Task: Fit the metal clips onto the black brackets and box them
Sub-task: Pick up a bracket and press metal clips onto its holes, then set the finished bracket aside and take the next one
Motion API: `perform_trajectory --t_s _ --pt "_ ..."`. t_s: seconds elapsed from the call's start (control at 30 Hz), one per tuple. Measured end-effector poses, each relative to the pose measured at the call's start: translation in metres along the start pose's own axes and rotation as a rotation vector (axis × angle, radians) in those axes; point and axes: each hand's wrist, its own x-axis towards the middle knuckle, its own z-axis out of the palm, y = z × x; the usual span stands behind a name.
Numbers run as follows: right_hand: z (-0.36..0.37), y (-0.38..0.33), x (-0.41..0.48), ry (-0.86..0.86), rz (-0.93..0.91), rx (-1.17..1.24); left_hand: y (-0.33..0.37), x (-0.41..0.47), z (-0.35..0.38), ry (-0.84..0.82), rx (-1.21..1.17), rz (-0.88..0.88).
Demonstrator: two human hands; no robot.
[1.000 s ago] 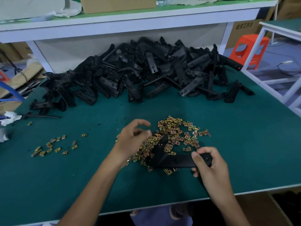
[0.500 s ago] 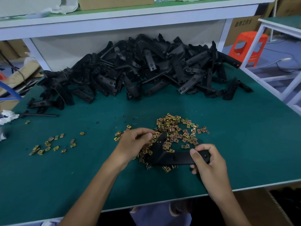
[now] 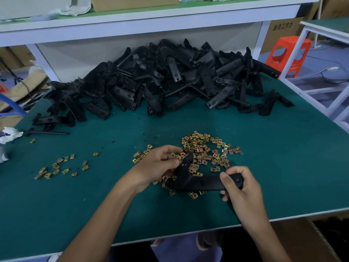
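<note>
Right grip (image 3: pixel 239 188) is squeezing one end of the bracket (image 3: pixel 198 183), which is lying on the clips (image 3: pixel 204 146) on the counter (image 3: pixel 273 167). Left grip (image 3: pixel 160 163) is coming down onto the clips, fingers (image 3: pixel 171 150) curling; I cannot tell if it is holding one. Fitting is likely coming next.

Bracket heap (image 3: pixel 170 82) blocks rear — mat (image 3: pixel 283 167) right side open.

I am facing a green desk (image 3: pixel 283 167) under a white shelf (image 3: pixel 170 21) that is carrying a cardboard box (image 3: pixel 132 3). An orange stool (image 3: pixel 289 53) is standing on the floor to my right, and a crumpled white rag (image 3: pixel 9 134) is lying at the desk's left edge.
</note>
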Motion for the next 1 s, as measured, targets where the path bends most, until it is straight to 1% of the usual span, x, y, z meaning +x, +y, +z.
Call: perform_trajectory --t_s 0.1,0.33,0.63,0.7,0.8,0.87,0.93,0.97,1.0 --pt "0.001 0.0 0.0 -0.005 0.006 0.004 0.007 0.002 -0.006 -0.075 0.025 0.001" --pt "0.003 0.001 0.002 0.001 0.036 0.043 0.03 0.005 -0.025 -0.285 0.279 0.034" --pt "0.004 0.0 0.005 0.001 0.055 0.036 0.054 0.009 -0.024 -0.43 0.557 0.05" --pt "0.002 0.001 0.004 0.004 0.047 0.035 0.057 0.01 -0.018 -0.445 0.576 0.054" --pt "0.001 0.003 0.003 0.023 0.028 0.037 0.049 0.008 -0.011 -0.374 0.493 0.031" --pt "0.001 0.004 0.003 0.042 0.009 0.043 0.042 0.005 -0.007 -0.262 0.419 0.038" --pt "0.001 0.006 0.004 0.071 -0.009 0.101 0.035 0.0 -0.003 -0.151 0.348 0.067" --pt "-0.001 0.006 0.004 0.083 -0.012 0.145 0.031 -0.003 -0.001 -0.102 0.359 0.086" --pt "-0.002 0.006 0.004 0.094 -0.01 0.186 0.028 -0.006 0.003 -0.044 0.422 0.117"
